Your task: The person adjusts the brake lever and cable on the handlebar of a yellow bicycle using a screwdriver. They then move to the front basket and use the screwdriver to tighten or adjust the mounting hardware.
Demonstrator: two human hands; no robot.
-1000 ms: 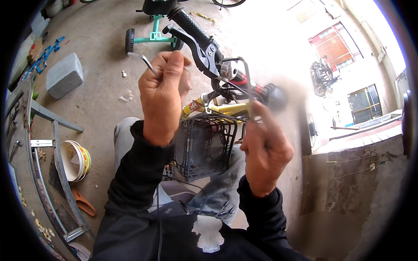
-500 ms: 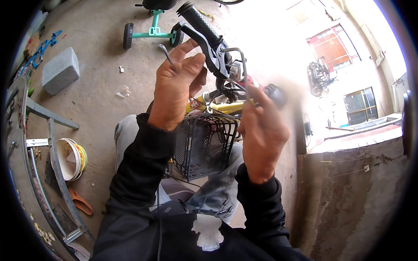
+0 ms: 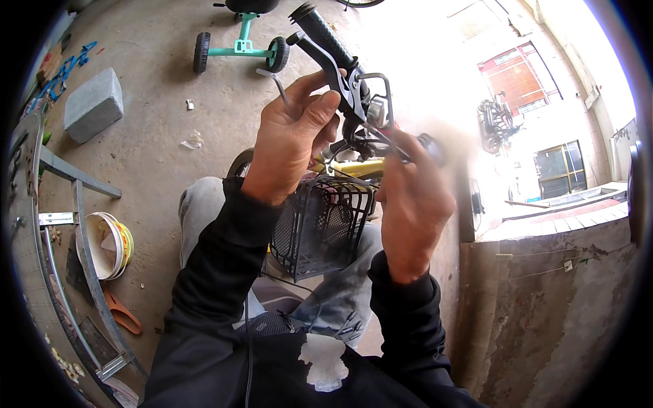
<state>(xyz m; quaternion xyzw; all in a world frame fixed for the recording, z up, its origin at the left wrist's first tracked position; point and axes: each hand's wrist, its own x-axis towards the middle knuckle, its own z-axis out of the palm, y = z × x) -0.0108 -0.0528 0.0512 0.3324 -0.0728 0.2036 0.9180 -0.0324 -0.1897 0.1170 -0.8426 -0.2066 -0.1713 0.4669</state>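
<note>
My left hand [image 3: 286,149] pinches the black brake lever [image 3: 331,68], thumb on its bracket. A second bent hex key [image 3: 279,85] juts up from between the fingers of that hand. My right hand [image 3: 416,211] is closed on the lower end of an L-shaped hex key [image 3: 389,95]; its short bent end meets the brake lever's clamp beside the ribbed handlebar grip [image 3: 318,28]. The fingertips of my right hand are partly blurred. Below the handlebar are a yellow bicycle frame [image 3: 357,168] and a black mesh basket [image 3: 320,228], between my knees.
A turquoise child's vehicle [image 3: 243,47] with black wheels stands ahead on the concrete floor. To the left are a grey block [image 3: 94,105], a metal frame [image 3: 78,178], a white bucket [image 3: 102,248] and a brown sandal [image 3: 122,314]. A low concrete wall [image 3: 544,299] rises at right.
My left hand has shifted right, and its thumb now presses against the brake lever's bracket. The handlebar grip and lever have moved slightly right. The hex key in my right hand stays at the clamp.
</note>
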